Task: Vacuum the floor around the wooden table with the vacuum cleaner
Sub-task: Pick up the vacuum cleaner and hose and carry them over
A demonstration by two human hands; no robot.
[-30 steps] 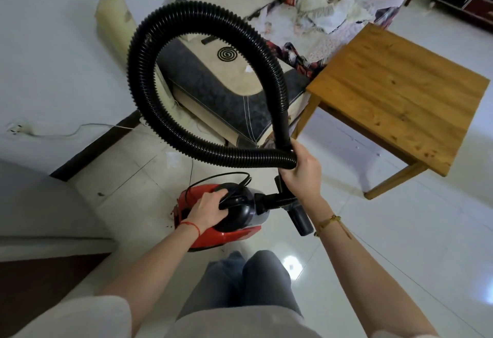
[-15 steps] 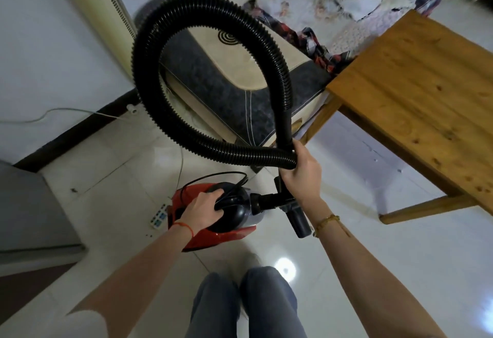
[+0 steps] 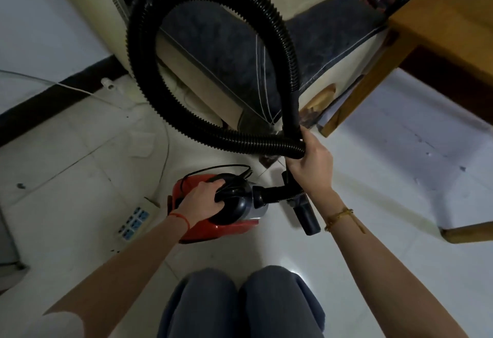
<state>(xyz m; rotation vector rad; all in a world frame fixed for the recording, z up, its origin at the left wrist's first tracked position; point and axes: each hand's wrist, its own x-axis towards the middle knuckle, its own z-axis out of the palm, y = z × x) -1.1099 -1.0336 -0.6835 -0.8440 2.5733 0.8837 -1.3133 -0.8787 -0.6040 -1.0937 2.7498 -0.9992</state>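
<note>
White glossy tiled floor (image 3: 373,257), glare spot near the person's knees (image 3: 240,303). Dark baseboard (image 3: 53,92) runs along the white wall at left. A sofa (image 3: 226,52) with dark grey cushion and cream trim stands ahead; a cream upright fan or heater (image 3: 106,17) stands just beside it, blurred. Wooden bench (image 3: 440,22) at upper right, one leg (image 3: 354,97) slanting to the floor close to the sofa corner, another leg (image 3: 466,233) at right edge. Open floor lies under and right of the bench; left side is tighter, with a white power strip (image 3: 133,221) and thin white cable (image 3: 80,92) on the tiles near the vacuum.

Vacuum cleaner (image 3: 221,204): small red canister with black top, sitting on the floor in front of the knees. Black ribbed hose (image 3: 149,70) arcs up in a big loop in front of the sofa and comes back down. Black nozzle (image 3: 306,217) hangs just beside the canister.

Left hand (image 3: 202,201) grips the black top, fingers curled over it; red string on wrist. Right hand (image 3: 312,167) wraps both hose runs where the loop crosses; gold bracelet (image 3: 338,217) on wrist.
</note>
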